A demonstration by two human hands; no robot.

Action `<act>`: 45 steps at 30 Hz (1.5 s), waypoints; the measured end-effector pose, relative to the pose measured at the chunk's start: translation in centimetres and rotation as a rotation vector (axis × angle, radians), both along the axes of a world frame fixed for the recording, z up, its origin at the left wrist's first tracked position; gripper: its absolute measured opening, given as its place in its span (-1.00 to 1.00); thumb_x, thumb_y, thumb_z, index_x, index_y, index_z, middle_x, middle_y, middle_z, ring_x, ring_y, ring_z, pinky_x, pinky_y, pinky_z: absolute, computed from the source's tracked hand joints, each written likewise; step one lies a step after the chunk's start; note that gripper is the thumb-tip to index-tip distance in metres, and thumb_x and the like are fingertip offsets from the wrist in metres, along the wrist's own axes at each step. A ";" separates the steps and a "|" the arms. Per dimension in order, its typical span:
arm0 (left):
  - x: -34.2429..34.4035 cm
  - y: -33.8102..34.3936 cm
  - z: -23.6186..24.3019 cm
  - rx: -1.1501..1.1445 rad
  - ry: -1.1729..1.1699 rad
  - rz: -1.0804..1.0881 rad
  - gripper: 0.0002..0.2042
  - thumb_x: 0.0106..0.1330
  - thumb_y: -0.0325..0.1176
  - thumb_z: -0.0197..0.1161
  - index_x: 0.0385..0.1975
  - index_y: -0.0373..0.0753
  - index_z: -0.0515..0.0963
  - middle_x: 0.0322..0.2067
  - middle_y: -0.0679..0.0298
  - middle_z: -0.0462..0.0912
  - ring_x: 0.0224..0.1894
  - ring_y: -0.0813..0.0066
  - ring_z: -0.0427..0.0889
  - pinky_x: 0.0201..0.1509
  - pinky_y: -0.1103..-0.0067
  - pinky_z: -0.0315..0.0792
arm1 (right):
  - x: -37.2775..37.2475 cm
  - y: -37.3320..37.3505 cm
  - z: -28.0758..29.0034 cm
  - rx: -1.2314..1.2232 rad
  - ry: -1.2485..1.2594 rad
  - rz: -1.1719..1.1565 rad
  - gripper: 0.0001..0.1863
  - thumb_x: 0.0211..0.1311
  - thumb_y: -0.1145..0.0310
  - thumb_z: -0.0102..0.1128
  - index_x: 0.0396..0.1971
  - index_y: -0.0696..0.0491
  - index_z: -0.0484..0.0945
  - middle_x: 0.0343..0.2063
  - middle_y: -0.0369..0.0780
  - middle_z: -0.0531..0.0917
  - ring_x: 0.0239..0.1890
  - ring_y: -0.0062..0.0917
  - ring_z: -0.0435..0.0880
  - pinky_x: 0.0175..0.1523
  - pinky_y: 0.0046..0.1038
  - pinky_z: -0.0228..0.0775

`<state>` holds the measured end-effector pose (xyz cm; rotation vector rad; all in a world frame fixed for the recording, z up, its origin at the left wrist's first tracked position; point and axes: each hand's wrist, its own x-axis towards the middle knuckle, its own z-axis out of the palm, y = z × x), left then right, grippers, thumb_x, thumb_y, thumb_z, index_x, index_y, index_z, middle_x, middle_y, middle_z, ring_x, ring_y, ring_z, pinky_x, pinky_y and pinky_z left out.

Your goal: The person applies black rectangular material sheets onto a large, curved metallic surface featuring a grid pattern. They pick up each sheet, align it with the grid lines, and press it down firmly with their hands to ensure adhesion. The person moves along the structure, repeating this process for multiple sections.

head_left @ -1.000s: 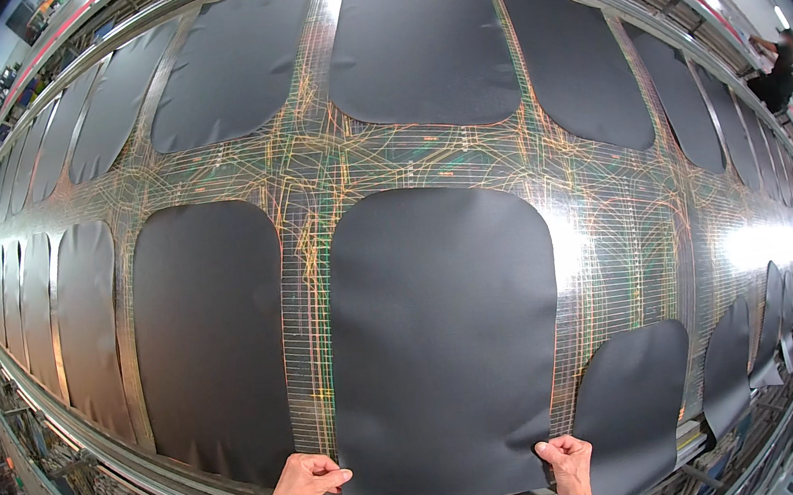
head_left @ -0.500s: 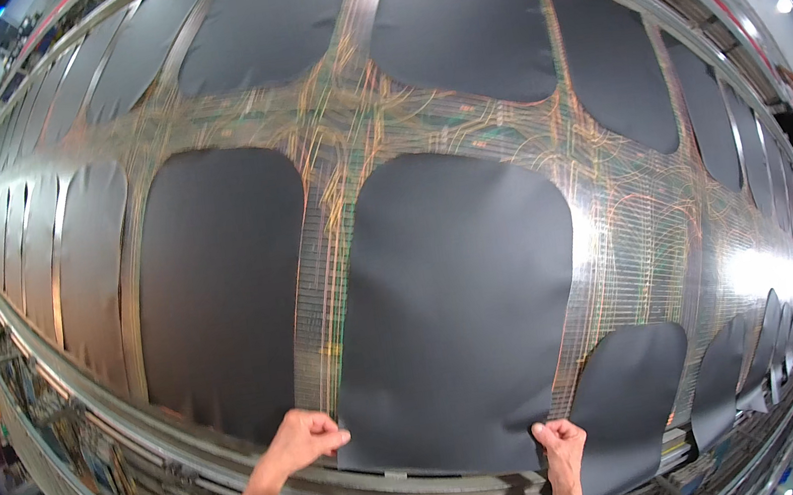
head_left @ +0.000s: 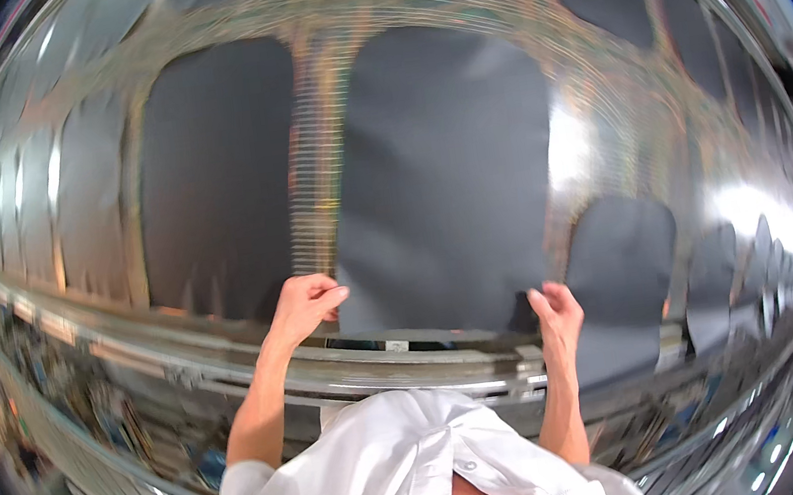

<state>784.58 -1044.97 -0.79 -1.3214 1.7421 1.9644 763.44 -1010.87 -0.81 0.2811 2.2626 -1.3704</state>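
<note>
A large black sheet (head_left: 442, 171) with rounded far corners lies in front of me on a long surface covered in fine coloured lines (head_left: 314, 168). My left hand (head_left: 304, 305) is closed at its near left corner, thumb and fingertips together on the edge. At the near right corner, my right hand (head_left: 558, 316) pinches the edge between thumb and fingers. The sheet's middle looks slightly wavy, and its near edge hangs level with the metal rail.
Another black sheet (head_left: 221, 170) lies to the left, and a shorter one (head_left: 625, 267) to the right. More sheets run in rows toward both sides and the far edge. A metal rail (head_left: 403, 372) borders the near side. Tools and shelving (head_left: 129, 423) sit below it at left.
The view has tipped downward, so the sheets and both hands sit higher in the picture and my white shirt shows. Both hands remain at the same sheet's near corners.
</note>
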 end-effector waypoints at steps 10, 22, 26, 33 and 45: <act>0.3 5.5 -1.0 -0.392 0.022 0.240 -0.80 0.30 -0.39 0.34 -0.26 -0.44 0.60 -0.58 0.36 0.59 -0.63 0.72 0.44 -0.60 0.71 0.35 | 0.2 0.7 1.3 0.110 0.037 -0.053 -0.78 0.03 0.38 0.41 -0.42 0.23 0.65 -0.60 -0.23 0.66 -0.51 -0.59 0.58 -0.29 -0.48 0.43; 1.0 3.1 -1.2 -0.278 -0.060 0.184 -0.88 0.28 -0.39 0.38 -0.41 -0.29 0.63 -0.60 0.40 0.57 -0.60 0.71 0.51 -0.54 0.75 0.43 | 0.1 1.7 -0.5 0.103 0.027 0.015 -0.80 0.02 0.31 0.40 -0.50 0.17 0.68 -0.62 -0.16 0.65 -0.51 -0.39 0.63 -0.26 -0.34 0.46; 0.9 2.9 -1.2 -0.265 -0.049 0.174 -0.88 0.26 -0.39 0.40 -0.41 -0.29 0.63 -0.59 0.40 0.58 -0.59 0.70 0.51 -0.53 0.75 0.43 | -0.1 1.8 -0.2 0.093 -0.012 -0.004 -0.80 0.01 0.31 0.40 -0.51 0.16 0.68 -0.61 -0.17 0.66 -0.49 -0.41 0.64 -0.24 -0.34 0.47; 0.9 2.7 -1.4 -0.256 -0.040 0.143 -0.88 0.25 -0.39 0.41 -0.38 -0.31 0.65 -0.59 0.39 0.59 -0.60 0.69 0.51 -0.52 0.75 0.42 | -0.4 2.1 -0.3 0.079 -0.041 -0.010 -0.80 0.01 0.31 0.39 -0.52 0.17 0.67 -0.63 -0.19 0.64 -0.50 -0.43 0.63 -0.25 -0.35 0.47; 0.5 3.0 -0.9 -0.274 -0.077 0.157 -0.85 0.26 -0.40 0.39 -0.38 -0.36 0.63 -0.56 0.35 0.61 -0.56 0.67 0.52 -0.46 0.72 0.44 | -0.5 1.8 0.0 0.035 -0.060 -0.040 -0.79 0.02 0.34 0.40 -0.55 0.19 0.66 -0.66 -0.22 0.63 -0.54 -0.54 0.58 -0.30 -0.43 0.43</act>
